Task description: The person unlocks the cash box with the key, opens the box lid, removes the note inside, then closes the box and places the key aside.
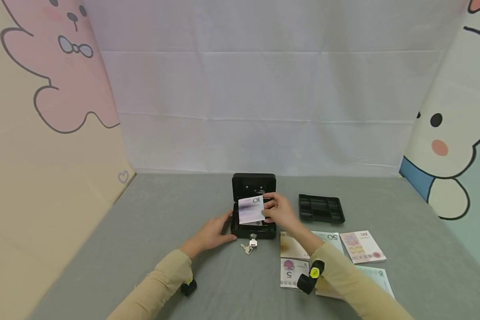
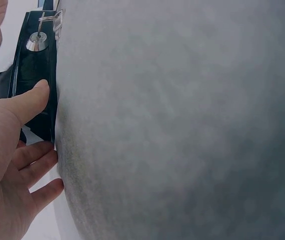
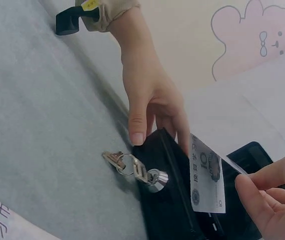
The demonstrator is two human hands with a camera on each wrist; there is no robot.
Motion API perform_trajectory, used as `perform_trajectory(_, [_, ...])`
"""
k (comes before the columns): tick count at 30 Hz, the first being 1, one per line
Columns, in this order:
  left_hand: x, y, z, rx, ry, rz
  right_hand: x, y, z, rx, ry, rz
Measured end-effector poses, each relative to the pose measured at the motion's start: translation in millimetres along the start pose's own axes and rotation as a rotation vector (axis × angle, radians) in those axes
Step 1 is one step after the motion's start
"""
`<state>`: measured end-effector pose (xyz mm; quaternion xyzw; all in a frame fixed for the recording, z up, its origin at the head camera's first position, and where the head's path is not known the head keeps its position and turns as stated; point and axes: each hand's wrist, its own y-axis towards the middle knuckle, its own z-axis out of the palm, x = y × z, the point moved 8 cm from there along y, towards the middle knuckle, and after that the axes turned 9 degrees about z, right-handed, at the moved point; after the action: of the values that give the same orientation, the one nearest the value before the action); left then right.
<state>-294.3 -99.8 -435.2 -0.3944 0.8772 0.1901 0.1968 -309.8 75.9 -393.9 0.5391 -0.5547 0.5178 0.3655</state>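
Note:
A black cash box (image 1: 253, 231) stands with its lid (image 1: 254, 184) raised. Over its inside, my right hand (image 1: 281, 212) pinches a purple-white 10 banknote (image 1: 250, 210) by its side edge, thumb against fingers. Below that note shows a strip of another greyish paper (image 1: 258, 223). My left hand (image 1: 214, 233) rests at the box's left front corner, fingers fairly straight. In the left wrist view its thumb (image 2: 35, 100) lies on the front face and the other fingers reach along the side. Keys (image 3: 127, 165) on a ring hang from the front lock (image 3: 157, 180).
A black compartment tray (image 1: 322, 209) lies right of the box. Nearer, several banknote stacks lie on the grey table, among them a 5 note (image 1: 292, 272), a 50 note (image 1: 331, 238) and a 100 note (image 1: 362, 246). My right forearm (image 1: 340, 271) passes over some of them.

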Motion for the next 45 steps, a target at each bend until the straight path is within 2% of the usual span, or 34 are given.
perform_trajectory(8, [0.3,-0.7,-0.3,-0.005,-0.001,0.011,11.4,-18.3,-10.4,0.02,-0.032,-0.023])
perform_trajectory(17, [0.8,-1.7,0.7,-0.004,0.008,0.011,16.6,-43.1,-27.0,0.052,-0.062,-0.087])
perform_trajectory(25, [-1.3,-1.5,-0.3,-0.001,0.005,0.002,14.4,-62.9,-47.2,0.054,-0.079,-0.086])
perform_trajectory(38, [-1.8,-1.4,-1.4,0.001,0.008,0.0,-2.8,-89.1,-83.0,0.001,-0.119,-0.049])
perform_trajectory(45, [-2.2,-0.5,-1.0,0.005,0.01,-0.004,-17.1,-105.4,-92.8,-0.007,-0.14,0.043])
